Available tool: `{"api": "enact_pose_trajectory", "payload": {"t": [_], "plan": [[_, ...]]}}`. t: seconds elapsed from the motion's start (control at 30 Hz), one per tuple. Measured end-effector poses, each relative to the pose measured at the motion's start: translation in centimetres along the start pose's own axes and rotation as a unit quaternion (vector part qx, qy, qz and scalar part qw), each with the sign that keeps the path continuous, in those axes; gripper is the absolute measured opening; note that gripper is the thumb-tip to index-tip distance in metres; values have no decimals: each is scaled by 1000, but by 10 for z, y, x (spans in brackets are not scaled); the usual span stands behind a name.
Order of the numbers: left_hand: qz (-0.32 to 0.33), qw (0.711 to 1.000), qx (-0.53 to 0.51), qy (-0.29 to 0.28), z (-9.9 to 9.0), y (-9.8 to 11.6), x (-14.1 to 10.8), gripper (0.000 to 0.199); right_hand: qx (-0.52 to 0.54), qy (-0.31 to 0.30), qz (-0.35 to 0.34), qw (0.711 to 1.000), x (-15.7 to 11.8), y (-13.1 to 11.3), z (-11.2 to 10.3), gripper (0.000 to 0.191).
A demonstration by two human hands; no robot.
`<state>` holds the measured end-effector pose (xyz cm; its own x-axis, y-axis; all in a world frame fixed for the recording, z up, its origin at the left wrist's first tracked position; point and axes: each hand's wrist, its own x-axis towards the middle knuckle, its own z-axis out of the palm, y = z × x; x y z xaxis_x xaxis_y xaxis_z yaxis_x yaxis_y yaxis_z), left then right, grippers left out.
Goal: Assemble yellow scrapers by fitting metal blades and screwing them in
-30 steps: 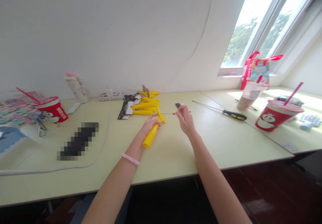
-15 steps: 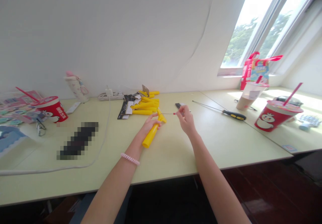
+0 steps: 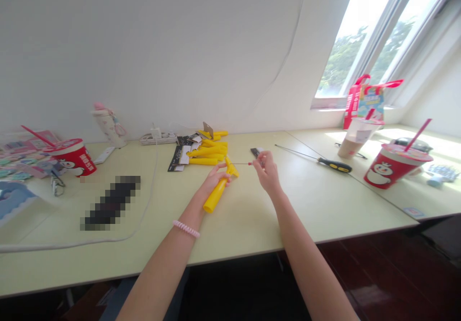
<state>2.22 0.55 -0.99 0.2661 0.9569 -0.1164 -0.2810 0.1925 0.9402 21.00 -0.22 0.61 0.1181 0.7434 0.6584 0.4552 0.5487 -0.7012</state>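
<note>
My left hand (image 3: 215, 179) is wrapped round a yellow plastic tool with a thick tubular handle (image 3: 215, 197) and a narrower, branched head. Its handle slants down toward me, just above the table. My right hand (image 3: 265, 169) is closed in a pinch on a slim screwdriver (image 3: 249, 164), with a thin metal shaft and a red part at the fingers. The shaft points left to the yellow head; whether its tip touches is too small to tell. Most of the screwdriver's handle is hidden by my fingers. Behind my right hand lies a small dark object (image 3: 255, 152).
Several more yellow tools (image 3: 209, 153) with black cards lie behind my left hand. A long screwdriver (image 3: 334, 165) rests at right, near red cups (image 3: 383, 171) and a milky drink (image 3: 351, 145). At left are a white cable (image 3: 149, 191), a red cup (image 3: 81, 160) and a bottle (image 3: 110, 126).
Both hands keep nearly the same place and hold. The right fingers have shifted very slightly around the screwdriver.
</note>
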Motion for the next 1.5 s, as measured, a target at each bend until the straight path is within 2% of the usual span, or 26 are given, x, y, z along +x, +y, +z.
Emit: {"api": "enact_pose_trajectory", "payload": {"t": [0.17,0.3,0.5,0.63,0.83,0.93,1.1,1.27,1.5], "plan": [[2,1000,6,-7,0,0,-1,55,-30,-13,19,999,-1,-4,0,19],[6,1000,2,1,0,0,-1,56,-22,-24,6,999,-1,0,-1,11],[5,1000,-4,-10,2,1,-1,56,-12,14,-1,1000,0,-1,0,13],[5,1000,0,-13,1,0,0,57,-35,-1,25,999,-1,0,0,18],[6,1000,13,-7,2,2,-2,57,-27,-8,-5,1000,1,2,-1,9],[5,1000,8,-12,4,3,-4,57,-4,-2,-5,1000,1,2,0,11],[6,1000,6,-14,4,2,-3,55,-26,11,2,1000,0,2,0,18],[5,1000,14,-15,1,0,0,54,-39,-6,26,999,0,2,-1,21],[6,1000,13,-8,2,1,-1,54,-16,-31,-3,999,1,2,-2,17]]}}
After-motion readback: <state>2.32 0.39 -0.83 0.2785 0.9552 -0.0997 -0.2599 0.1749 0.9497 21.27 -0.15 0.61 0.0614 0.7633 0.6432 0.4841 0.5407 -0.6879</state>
